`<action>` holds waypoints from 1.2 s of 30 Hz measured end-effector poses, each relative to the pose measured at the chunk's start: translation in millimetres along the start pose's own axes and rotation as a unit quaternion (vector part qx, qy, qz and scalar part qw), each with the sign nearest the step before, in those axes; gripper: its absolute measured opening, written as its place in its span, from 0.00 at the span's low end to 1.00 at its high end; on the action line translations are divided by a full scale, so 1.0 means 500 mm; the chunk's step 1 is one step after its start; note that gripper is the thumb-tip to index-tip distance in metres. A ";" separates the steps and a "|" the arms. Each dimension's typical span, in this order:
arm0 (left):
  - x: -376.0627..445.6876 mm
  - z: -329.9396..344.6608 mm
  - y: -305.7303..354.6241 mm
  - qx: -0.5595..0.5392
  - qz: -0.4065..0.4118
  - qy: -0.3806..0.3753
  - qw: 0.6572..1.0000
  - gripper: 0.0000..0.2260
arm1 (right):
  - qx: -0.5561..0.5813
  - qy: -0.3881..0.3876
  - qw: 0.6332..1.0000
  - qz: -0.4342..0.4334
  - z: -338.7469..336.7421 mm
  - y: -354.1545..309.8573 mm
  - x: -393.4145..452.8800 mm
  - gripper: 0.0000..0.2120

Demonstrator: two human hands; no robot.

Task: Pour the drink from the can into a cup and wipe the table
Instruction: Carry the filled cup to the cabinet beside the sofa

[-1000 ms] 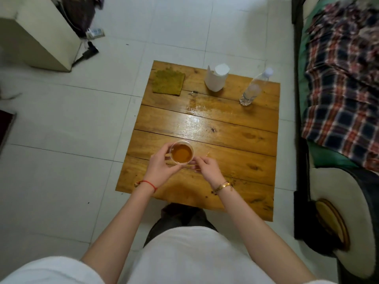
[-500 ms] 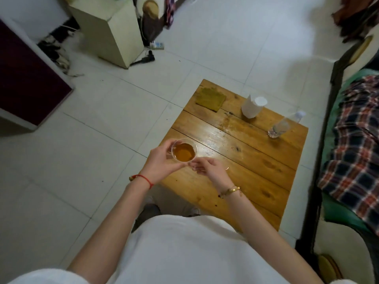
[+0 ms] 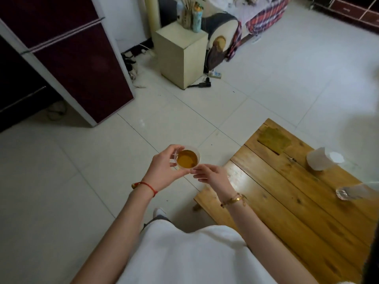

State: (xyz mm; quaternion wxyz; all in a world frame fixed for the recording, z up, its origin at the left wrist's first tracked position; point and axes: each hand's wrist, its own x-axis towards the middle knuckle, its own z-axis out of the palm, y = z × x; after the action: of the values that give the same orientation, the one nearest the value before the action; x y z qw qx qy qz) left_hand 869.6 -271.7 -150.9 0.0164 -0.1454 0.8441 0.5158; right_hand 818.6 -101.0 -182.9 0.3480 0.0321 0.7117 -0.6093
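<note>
Cup [image 3: 196,153] gripped by left hand [image 3: 162,171]; right hand's [image 3: 213,176] fingers [image 3: 198,171] touch it.

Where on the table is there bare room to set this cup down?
For the cup, the table's near planks are bare, from the left edge beside the right hand across to the bottle. The far planks are crowded: cloth, white container, bottle.

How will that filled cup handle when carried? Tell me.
Apt to spill if tilted: the cup holds drink and has no lid. Probably soft-walled, since it looks like thin clear plastic; a squeeze could buckle it. Likely light: the left hand grips it with fingers only.
</note>
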 end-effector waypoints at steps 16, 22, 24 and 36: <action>0.231 -0.417 -0.123 0.007 -0.006 0.030 1.000 0.30 | -0.008 -0.038 0.999 -0.030 0.342 -0.227 0.276 0.13; 0.379 -0.481 -0.143 -0.002 -0.009 0.025 1.000 0.30 | 0.001 -0.039 0.999 -0.032 0.371 -0.291 0.423 0.14; 0.442 -0.503 -0.145 -0.003 -0.008 0.024 1.000 0.30 | -0.005 -0.038 0.999 -0.035 0.375 -0.324 0.482 0.14; 0.923 -0.648 -0.069 -0.028 0.032 0.060 0.997 0.30 | -0.022 -0.023 0.996 -0.079 0.343 -0.654 0.886 0.13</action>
State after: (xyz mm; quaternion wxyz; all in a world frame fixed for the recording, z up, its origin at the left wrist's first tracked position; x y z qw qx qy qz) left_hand 476.6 -675.4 -111.6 -0.0544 -0.1493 0.8329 0.5301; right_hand 408.5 -504.9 -146.1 0.3161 -0.0462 0.7171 -0.6194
